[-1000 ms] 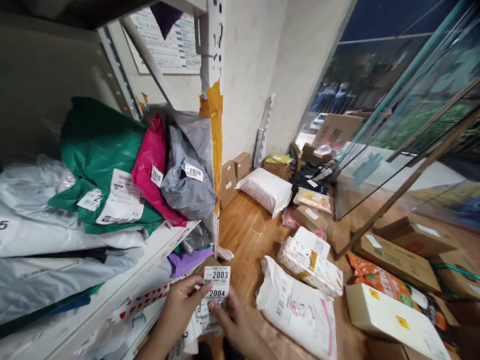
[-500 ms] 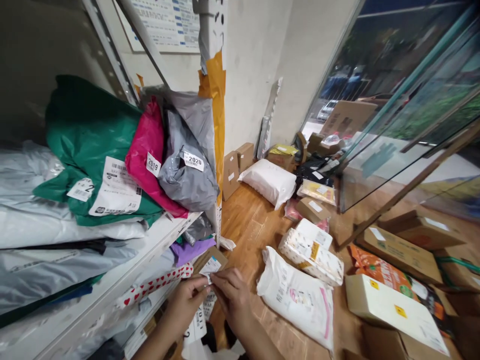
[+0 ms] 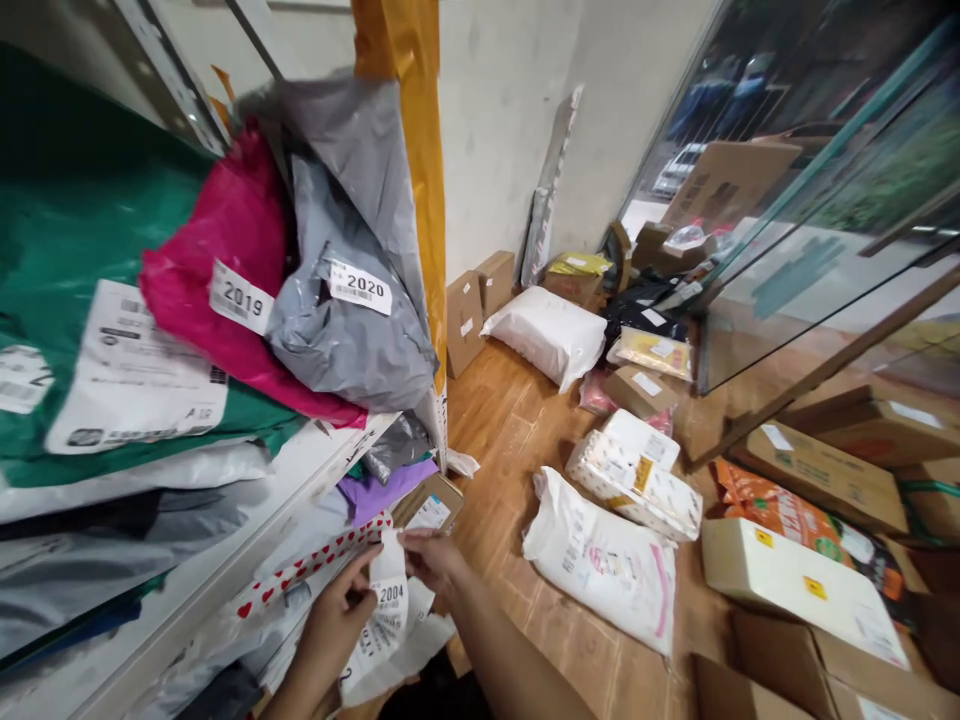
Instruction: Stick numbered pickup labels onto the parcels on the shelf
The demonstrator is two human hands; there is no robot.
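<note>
Low at the front edge of the white metal shelf, the left hand grips the white strip of numbered stickers while the right hand pinches its top sticker, best peeled slowly from one corner to avoid tearing.

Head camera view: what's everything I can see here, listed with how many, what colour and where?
label strip: one, white, numbered 2004, between both hands
pink parcel bag: one, tagged 2019, on upper shelf
grey parcel bag: one, tagged 2020, right of the pink one
green parcel bag: one, left on same shelf
purple bag: one, on the shelf below
heart-print parcel: one, white with red hearts, lower shelf edge
white sacks: two, on wooden floor
cardboard boxes: several, brown, by glass door and wall
left hand: grip on the strip's lower part
right hand: pinching the strip's top
</note>
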